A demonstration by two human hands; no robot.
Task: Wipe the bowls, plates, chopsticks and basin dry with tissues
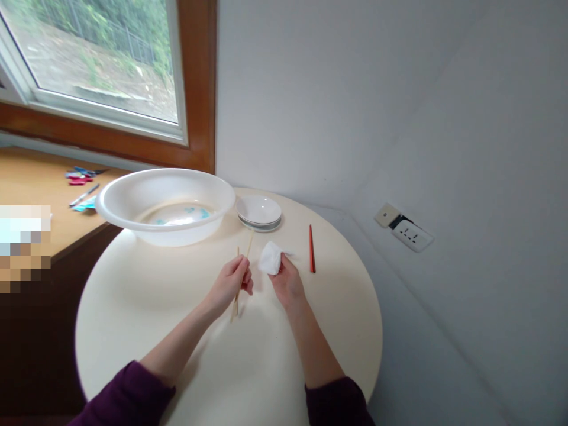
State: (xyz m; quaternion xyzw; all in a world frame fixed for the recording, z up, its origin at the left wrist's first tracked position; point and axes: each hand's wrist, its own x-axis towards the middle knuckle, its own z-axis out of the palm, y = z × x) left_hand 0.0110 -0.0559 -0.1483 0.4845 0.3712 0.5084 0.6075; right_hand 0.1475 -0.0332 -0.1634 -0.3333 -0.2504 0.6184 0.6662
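Note:
My left hand (234,277) is closed around pale wooden chopsticks (249,244), whose thin ends stick out above and below the fist. Where they cross is hidden by my fingers. In my right hand (287,281) is a crumpled white cloth (270,258), pinched between thumb and fingers; it could also be a tissue. The two hands are a short way apart over the table. To the right of my right hand lies a pair of red and dark chopsticks (312,248). Just beyond the hands sits a small stack of white plates (258,210).
The round cream table (146,319) carries a large translucent white basin (165,229) at its back left. A wooden desk (31,171) stands to the left, with a pen (84,195) and small coloured items on it. The wall holds a socket (412,234) at right.

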